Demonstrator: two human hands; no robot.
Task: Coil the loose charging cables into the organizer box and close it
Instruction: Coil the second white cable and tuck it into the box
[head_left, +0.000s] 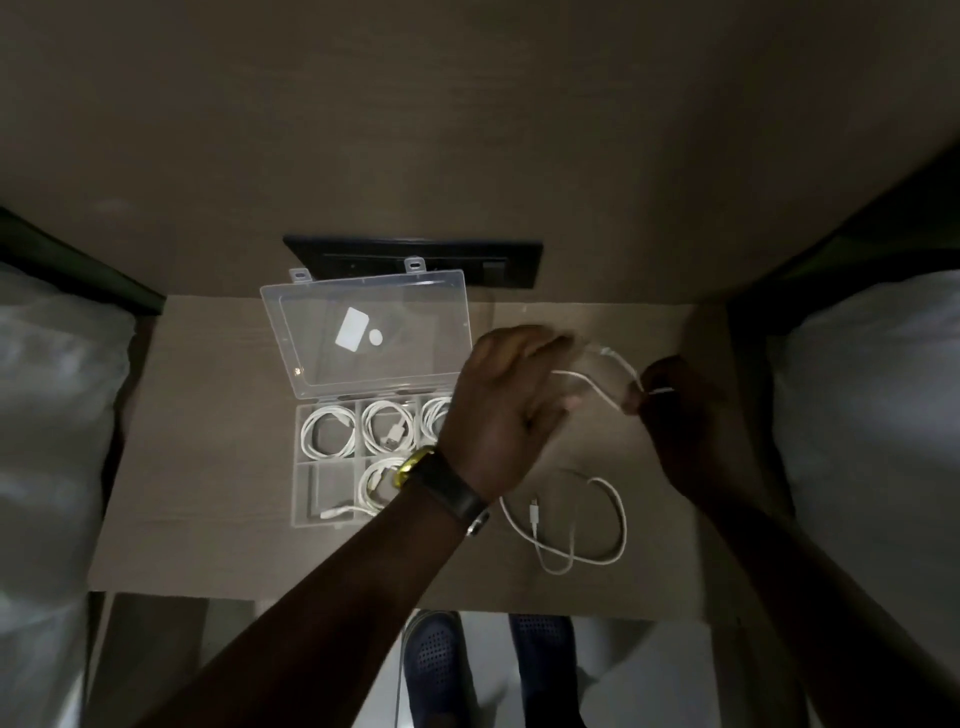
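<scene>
Both of my hands are up over the table (208, 519), working one white cable (597, 382) between them: my left hand (509, 410), blurred with its fingers curled loosely, has the cable running out from under its fingertips, and my right hand (675, 410), dim in the shade, pinches the cable's other end between thumb and fingertips, so that the wire hangs in a short arc from one hand to the other. On my left wrist sits a dark watch strap (447, 491) with a yellow edge beside it. Nearest to me, below the table's edge, my two dark perforated shoes (436, 660) show on the pale floor. On the table just below my right forearm lies a second loose white cable (576, 525), sprawled in an open loop with a small plug end lying inside the loop. To the left of my left wrist stands the clear organizer box (322, 462), whose compartments hold coiled white cables; my wrist hides its right side, and the near-left compartment looks nearly bare. Its transparent lid (369, 332) stands open behind it, tilted back, with a white sticker and a small round one on it. Behind the lid a black panel (415, 260) is set in the wall. White bedding (52, 415) lies on either side of the table.
</scene>
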